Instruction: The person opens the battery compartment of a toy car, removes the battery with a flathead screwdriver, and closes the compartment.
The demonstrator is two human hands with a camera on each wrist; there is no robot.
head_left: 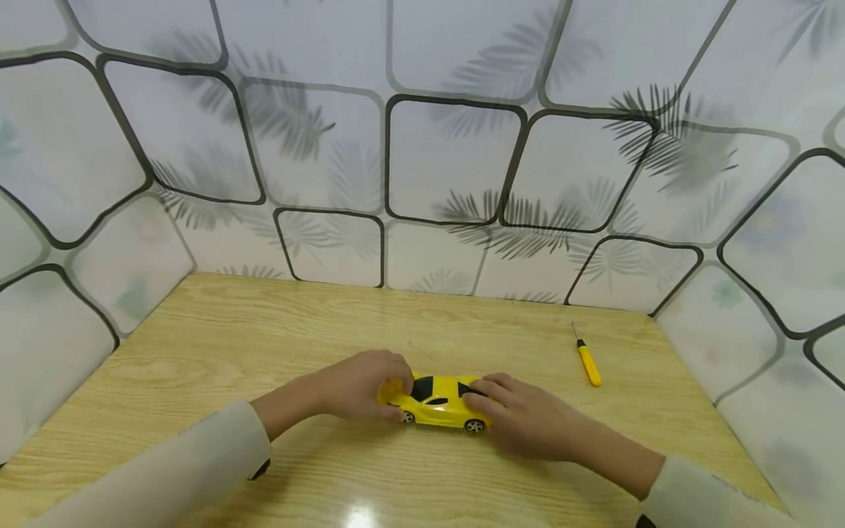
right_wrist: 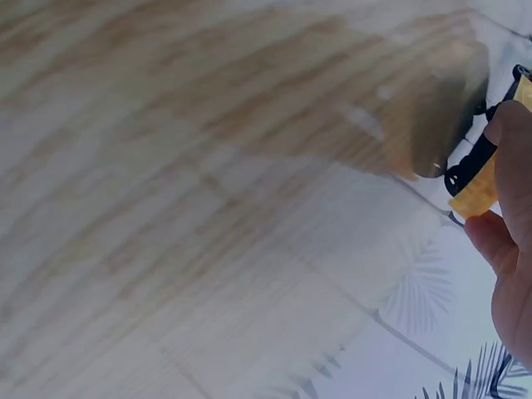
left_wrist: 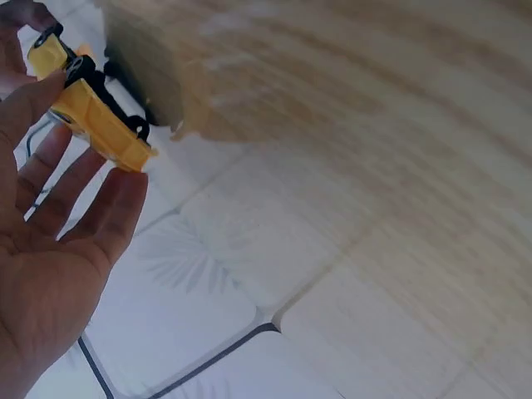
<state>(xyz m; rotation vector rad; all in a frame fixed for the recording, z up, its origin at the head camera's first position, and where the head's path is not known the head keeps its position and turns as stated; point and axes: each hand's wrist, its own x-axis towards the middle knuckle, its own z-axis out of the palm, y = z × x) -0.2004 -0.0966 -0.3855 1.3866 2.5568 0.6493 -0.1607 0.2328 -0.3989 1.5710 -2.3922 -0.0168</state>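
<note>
A yellow toy car (head_left: 444,407) with black windows and black wheels stands between my hands, its side toward me in the head view. The left hand (head_left: 367,385) grips its left end, thumb on the near side and fingers on the far side. At the opposite end, the right hand (head_left: 528,414) holds the car with its fingers over the rear. In the left wrist view the car (left_wrist: 104,125) shows its dark underside edge and wheels beside the left thumb. The right wrist view catches only part of the car (right_wrist: 475,195) at the right edge, between thumb and finger.
A screwdriver (head_left: 589,365) with a yellow handle lies on the wood-grain table (head_left: 297,315) to the right, beyond the right hand. Patterned white walls (head_left: 455,161) with dark outlines and leaf prints rise at the back and both sides.
</note>
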